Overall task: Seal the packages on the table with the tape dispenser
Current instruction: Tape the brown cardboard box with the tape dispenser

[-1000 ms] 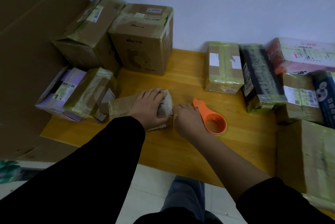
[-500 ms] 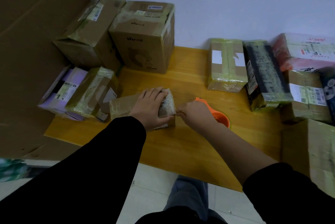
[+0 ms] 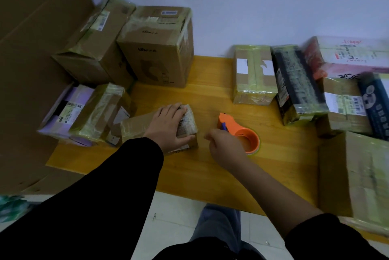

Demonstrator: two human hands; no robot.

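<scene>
Orange tape dispenser [image 3: 245, 136] lies on the wooden table [image 3: 210, 95], partly behind your right hand [image 3: 224, 147], fingers curled; whether they pinch anything cannot be told. Your left hand [image 3: 168, 127] rests flat, fingers straight, on the small brown package [image 3: 190, 122] nearby. Taped cardboard boxes [image 3: 156, 49] crowd the table's left, wrapped parcels [image 3: 254, 74] its right, along the wall

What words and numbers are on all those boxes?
No text reads clearly.
Big brown box: black print, too blurred.
White parcel: red handwriting, unreadable.
Purple box: barcode label, too small.
Blue box: white letters, blurred.
</scene>
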